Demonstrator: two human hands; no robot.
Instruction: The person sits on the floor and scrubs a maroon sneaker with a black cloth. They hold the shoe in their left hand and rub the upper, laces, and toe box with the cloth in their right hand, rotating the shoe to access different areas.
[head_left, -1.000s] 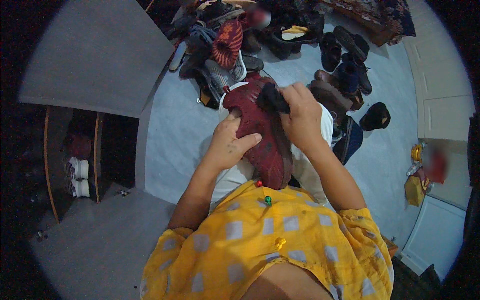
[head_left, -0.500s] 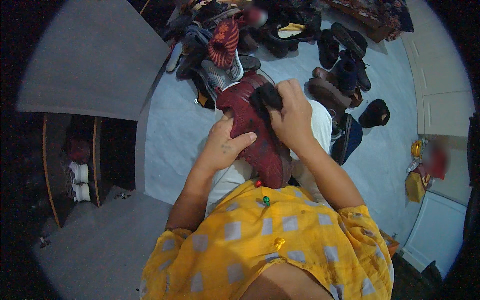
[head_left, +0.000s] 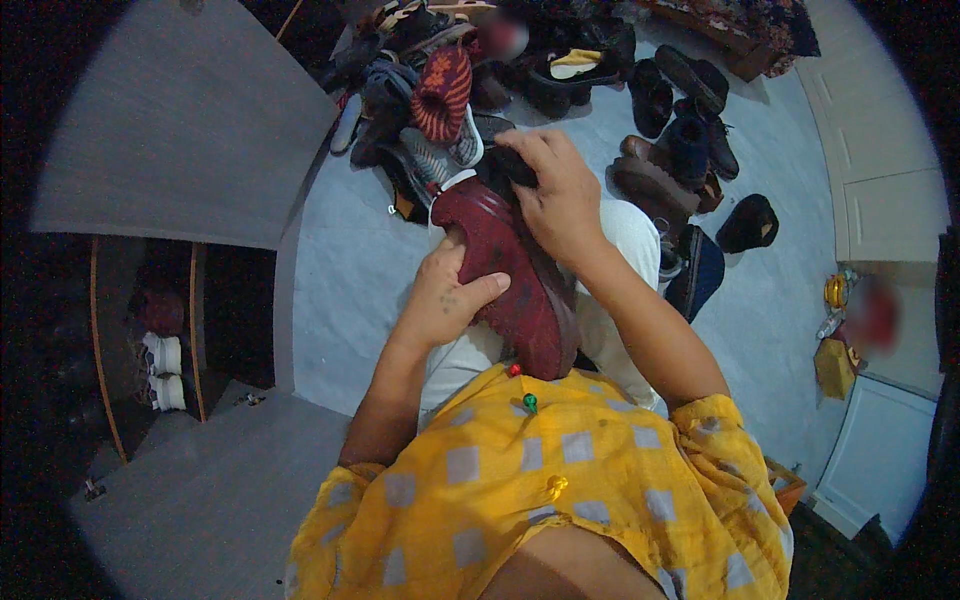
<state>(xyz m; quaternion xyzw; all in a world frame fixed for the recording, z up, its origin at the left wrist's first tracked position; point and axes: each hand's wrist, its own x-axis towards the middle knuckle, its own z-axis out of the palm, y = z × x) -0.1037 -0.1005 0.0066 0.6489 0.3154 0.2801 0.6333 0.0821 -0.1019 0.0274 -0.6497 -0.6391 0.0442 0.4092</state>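
Note:
A dark red shoe (head_left: 525, 290) with a darker sole lies tilted across my lap, its toe toward my belly. My left hand (head_left: 446, 298) grips it, fingers inside the opening and thumb on the upper. A black cloth (head_left: 508, 168) is bunched in the closed fingers of my right hand (head_left: 560, 200), against the far, heel end of the shoe along its right side. Part of the cloth is hidden by the fingers, and its far edge blends with dark shoes behind.
Beyond my knees lies a heap of shoes with a red patterned slipper (head_left: 442, 95). More dark shoes (head_left: 690, 140) are spread on the pale floor at right. A cabinet with white shoes (head_left: 165, 365) stands open at left. White cupboards (head_left: 895, 215) line the right.
My right hand has moved the black cloth away from me, from the middle of the shoe's upper to its far end. My left hand keeps its hold.

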